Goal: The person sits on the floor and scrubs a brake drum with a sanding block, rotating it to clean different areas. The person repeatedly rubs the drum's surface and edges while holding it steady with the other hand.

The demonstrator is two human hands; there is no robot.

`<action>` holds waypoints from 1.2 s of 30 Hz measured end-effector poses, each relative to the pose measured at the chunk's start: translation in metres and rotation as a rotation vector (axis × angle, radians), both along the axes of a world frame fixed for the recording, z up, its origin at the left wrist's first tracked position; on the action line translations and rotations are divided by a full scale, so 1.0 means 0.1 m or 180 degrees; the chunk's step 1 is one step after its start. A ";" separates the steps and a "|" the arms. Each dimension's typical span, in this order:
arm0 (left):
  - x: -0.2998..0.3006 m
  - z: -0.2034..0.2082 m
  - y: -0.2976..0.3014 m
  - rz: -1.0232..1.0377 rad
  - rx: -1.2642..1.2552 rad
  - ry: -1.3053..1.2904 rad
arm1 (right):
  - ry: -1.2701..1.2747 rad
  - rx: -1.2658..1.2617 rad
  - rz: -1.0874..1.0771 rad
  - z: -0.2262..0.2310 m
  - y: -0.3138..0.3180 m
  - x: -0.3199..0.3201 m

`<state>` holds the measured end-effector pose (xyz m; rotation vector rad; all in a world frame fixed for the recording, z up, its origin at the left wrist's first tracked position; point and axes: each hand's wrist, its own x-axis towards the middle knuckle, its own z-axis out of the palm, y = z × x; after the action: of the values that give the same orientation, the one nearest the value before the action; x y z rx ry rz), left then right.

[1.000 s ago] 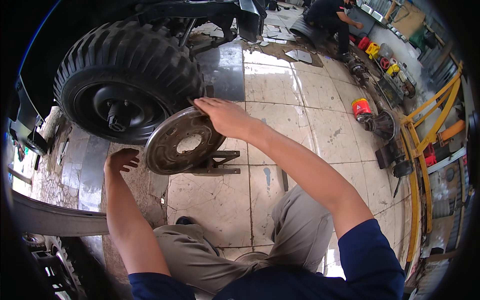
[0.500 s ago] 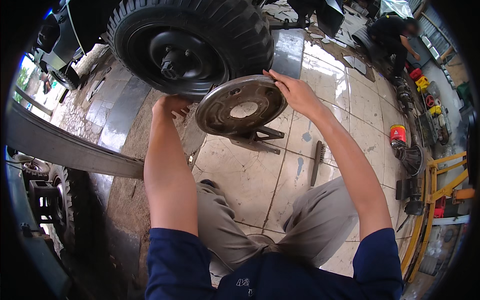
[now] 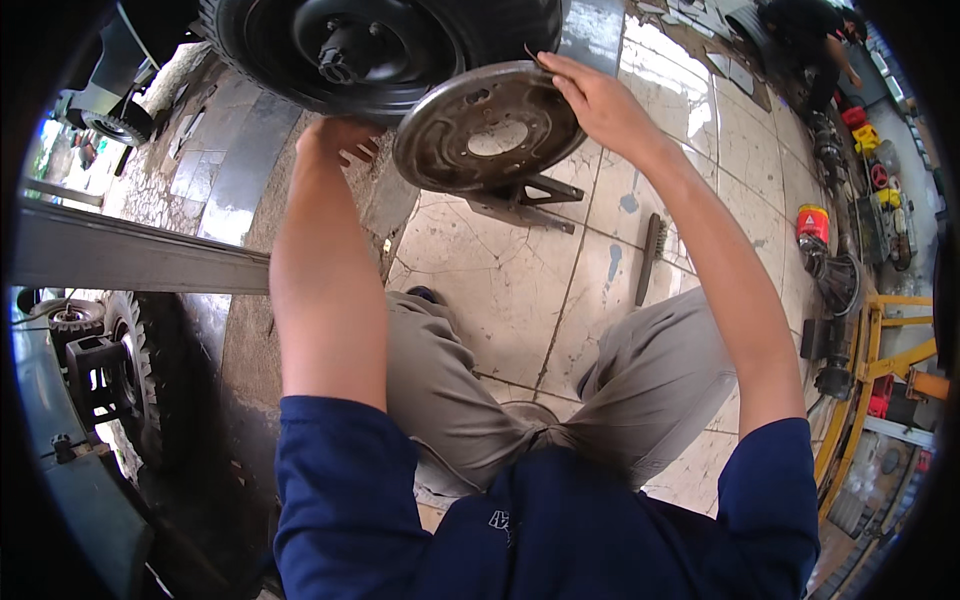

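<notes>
A round, dark metal brake backing plate (image 3: pixel 430 150) with a large centre hole stands tilted in front of me, above an angular metal bracket (image 3: pixel 550 190) on the floor. My right hand (image 3: pixel 598 98) grips the plate's far right rim with its fingers. My left hand (image 3: pixel 342 138) is beside the plate's left edge, under the wheel, with its fingers apart and nothing visible in it. A gap shows between those fingers and the plate. Just beyond the plate is a black wheel with a chunky tyre (image 3: pixel 505 40).
A wire brush (image 3: pixel 650 258) lies on the tiles right of the bracket. Farther right are a red and yellow can (image 3: pixel 812 222), axle parts (image 3: pixel 838 280) and a yellow frame (image 3: pixel 868 370). A grey beam (image 3: pixel 140 245) crosses at left. Another person (image 3: pixel 815 45) bends at the far right.
The view has tilted, so the plate, wheel and floor items sit higher in the picture. My right hand stays on the plate's rim, and my left hand remains beside it.
</notes>
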<state>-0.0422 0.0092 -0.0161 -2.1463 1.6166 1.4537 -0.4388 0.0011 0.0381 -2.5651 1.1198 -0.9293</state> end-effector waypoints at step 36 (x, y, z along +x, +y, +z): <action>0.09 -0.01 -0.19 0.0180 -0.0001 -0.0046 | 0.0039 0.0345 -0.0120 0.08 0.09 0.07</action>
<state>-0.0336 -0.0096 -0.0168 -2.2148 1.5640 1.4497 -0.4316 0.0100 0.0464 -2.4745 1.1916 -0.8379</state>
